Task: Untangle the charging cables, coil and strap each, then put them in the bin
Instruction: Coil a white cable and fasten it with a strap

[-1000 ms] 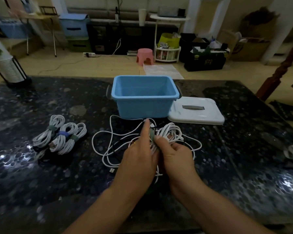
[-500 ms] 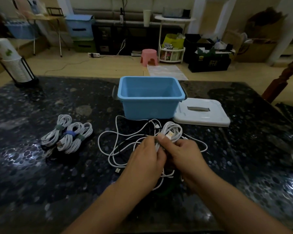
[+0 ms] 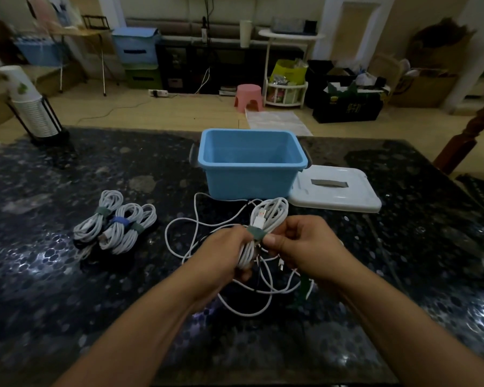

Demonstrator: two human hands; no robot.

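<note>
Nearest the camera, both forearms reach out over the dark speckled table. Left hand has its fingers curled round the lower part of a coiled white cable, held just above the tabletop; right hand pinches the green strap wrapped round the coil's middle, thumb and fingers closed on it. Beneath and around the hands lie loose white cables in a tangle on the table. To the left, well apart, three strapped coils lie side by side. Beyond the hands stands the blue bin, open, with its white lid lying flat just to its right.
</note>
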